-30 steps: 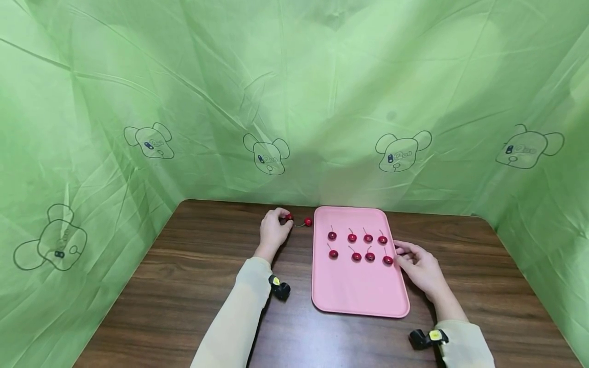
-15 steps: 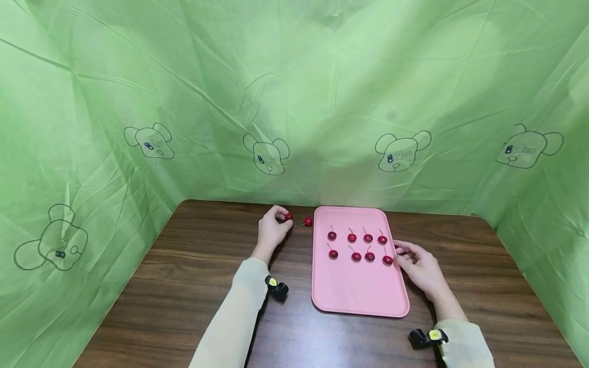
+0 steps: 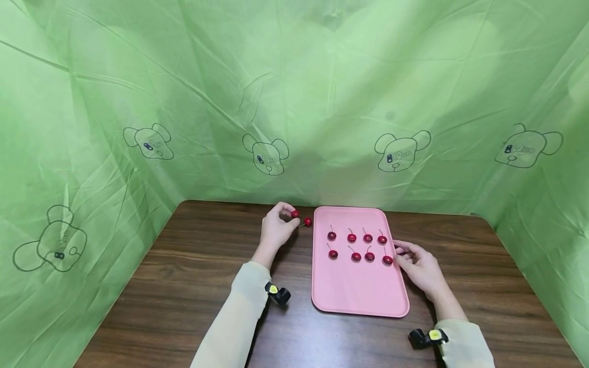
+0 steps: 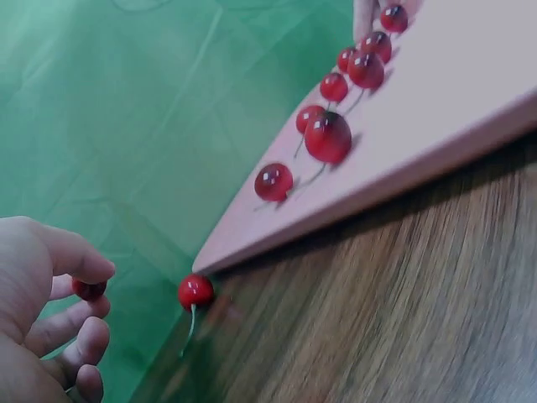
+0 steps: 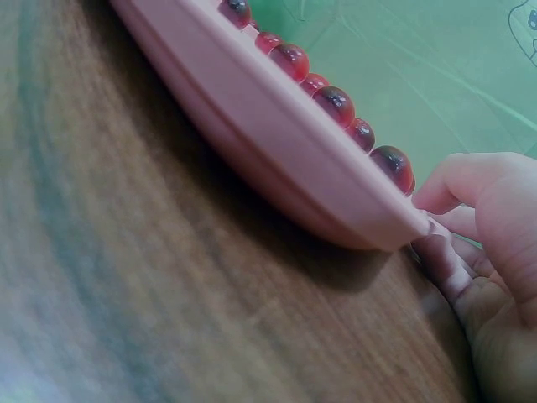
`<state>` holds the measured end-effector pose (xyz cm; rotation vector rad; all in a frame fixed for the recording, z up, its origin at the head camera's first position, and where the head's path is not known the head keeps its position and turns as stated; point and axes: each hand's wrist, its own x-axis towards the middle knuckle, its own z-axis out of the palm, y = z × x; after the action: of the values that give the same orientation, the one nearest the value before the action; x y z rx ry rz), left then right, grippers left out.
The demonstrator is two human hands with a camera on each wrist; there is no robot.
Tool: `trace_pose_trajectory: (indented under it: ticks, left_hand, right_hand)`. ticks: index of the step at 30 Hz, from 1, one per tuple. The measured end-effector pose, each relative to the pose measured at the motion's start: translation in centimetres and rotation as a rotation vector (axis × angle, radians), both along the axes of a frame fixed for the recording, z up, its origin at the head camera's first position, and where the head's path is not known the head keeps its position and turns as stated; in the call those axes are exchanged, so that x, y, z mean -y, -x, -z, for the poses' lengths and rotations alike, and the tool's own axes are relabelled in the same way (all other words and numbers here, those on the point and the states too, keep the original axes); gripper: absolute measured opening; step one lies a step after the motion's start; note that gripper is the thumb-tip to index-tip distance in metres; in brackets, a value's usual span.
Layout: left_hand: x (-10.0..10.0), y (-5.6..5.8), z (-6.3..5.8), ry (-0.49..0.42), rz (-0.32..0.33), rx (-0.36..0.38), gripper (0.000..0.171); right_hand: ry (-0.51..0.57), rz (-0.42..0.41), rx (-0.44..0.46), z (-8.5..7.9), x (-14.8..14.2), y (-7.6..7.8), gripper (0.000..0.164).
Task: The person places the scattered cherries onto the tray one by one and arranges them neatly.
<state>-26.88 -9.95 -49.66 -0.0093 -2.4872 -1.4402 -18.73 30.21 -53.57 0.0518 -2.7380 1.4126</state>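
My left hand (image 3: 276,229) pinches a red cherry (image 3: 295,213) between thumb and fingers, left of the tray's far corner. In the left wrist view the held cherry (image 4: 89,290) shows partly behind the thumb. A second cherry (image 3: 308,222) with a green stem lies on the table between that hand and the pink tray (image 3: 359,294). Several dark red cherries, stems on, sit in two rows on the tray, one of them a cherry (image 3: 388,260) near the right rim. My right hand (image 3: 420,268) holds the tray's right edge, fingertips at the rim (image 5: 411,231).
The brown wooden table (image 3: 184,286) reaches back to a green cloth wall (image 3: 322,102) with printed bear heads, which also stands at both sides. A small black camera (image 3: 278,294) is strapped to the left wrist, another camera (image 3: 425,338) to the right.
My left hand, with the cherry in it, first shifts slightly left, then moves right toward the cherry on the table and the tray. The right hand and tray stay in place.
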Motion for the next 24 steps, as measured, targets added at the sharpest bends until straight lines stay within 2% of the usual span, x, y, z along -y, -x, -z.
trace_pose_trajectory:
  ticks: [6, 10, 15, 19, 24]
  left_hand:
    - [-1.0, -0.9, -0.8, -0.016, 0.051, 0.029, 0.023]
    - [-2.1, -1.5, -0.9, -0.004, 0.105, 0.032, 0.022]
    - [-4.2, -2.4, -0.5, 0.049, 0.178, 0.021, 0.022]
    - [-6.1, -3.5, -0.5, 0.086, 0.242, 0.038, 0.022]
    - [-8.3, -4.7, -0.5, 0.080, 0.333, 0.064, 0.023]
  right_hand:
    - [0.008, 0.000, -0.011, 0.2, -0.1, 0.1, 0.043]
    - [0.010, 0.003, -0.011, 0.2, -0.1, 0.1, 0.043]
    - [0.012, 0.001, -0.006, 0.2, -0.1, 0.0, 0.044]
    - [0.015, -0.001, -0.009, 0.2, -0.1, 0.0, 0.044]
    - [0.006, -0.002, -0.005, 0.1, -0.1, 0.0, 0.044]
